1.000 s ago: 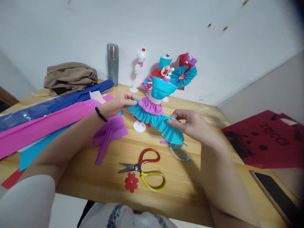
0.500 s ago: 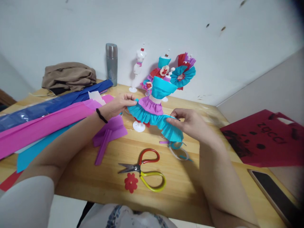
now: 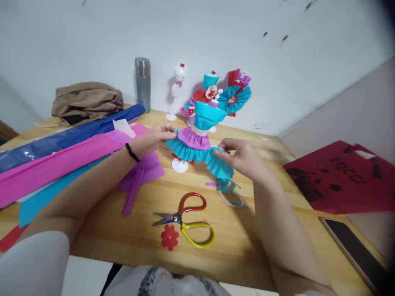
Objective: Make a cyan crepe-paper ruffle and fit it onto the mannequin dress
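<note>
A small mannequin (image 3: 206, 116) stands on a white base (image 3: 179, 165) and wears a turquoise paper top and a purple ruffle. Around its lower part runs a pleated turquoise crepe strip (image 3: 197, 155). My left hand (image 3: 153, 138) pinches the strip's left end. My right hand (image 3: 239, 156) pinches its right part, where the loose end hangs down toward the table. Two more dressed mannequins and a bare white one (image 3: 176, 87) stand behind.
Scissors (image 3: 185, 222) with red and yellow handles and a red paper flower (image 3: 169, 237) lie near the front edge. Rolls of pink (image 3: 58, 162), blue and turquoise crepe paper lie left. A steel flask (image 3: 142, 83), folded brown cloth, red bag (image 3: 342, 179) and phone (image 3: 354, 248) surround.
My right hand has slid slightly left along the turquoise strip, drawing it closer to the mannequin. The left hand keeps its hold.
</note>
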